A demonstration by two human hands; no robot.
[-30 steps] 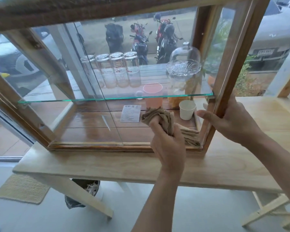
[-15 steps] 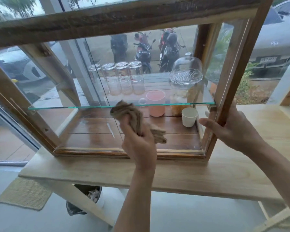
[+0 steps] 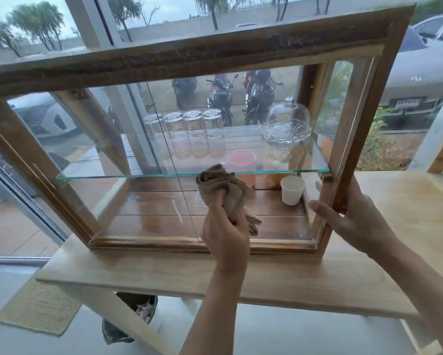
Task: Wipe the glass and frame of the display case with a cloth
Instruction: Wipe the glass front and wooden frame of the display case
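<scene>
Head view: my left hand (image 3: 225, 234) has its fingers clamped on the cloth (image 3: 225, 190) against the front glass (image 3: 148, 201); unwiped pane runs lengthwise toward nine o'clock, while my right hand (image 3: 348, 221) grips the frame post (image 3: 353, 149).

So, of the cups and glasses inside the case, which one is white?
The small white paper cup, standing upright on the wooden floor of the case near its right post. The four glasses on the glass shelf are clear and inverted; the pink cup is pink.

head view, looking down, close to display case (image 3: 189, 62)
</scene>
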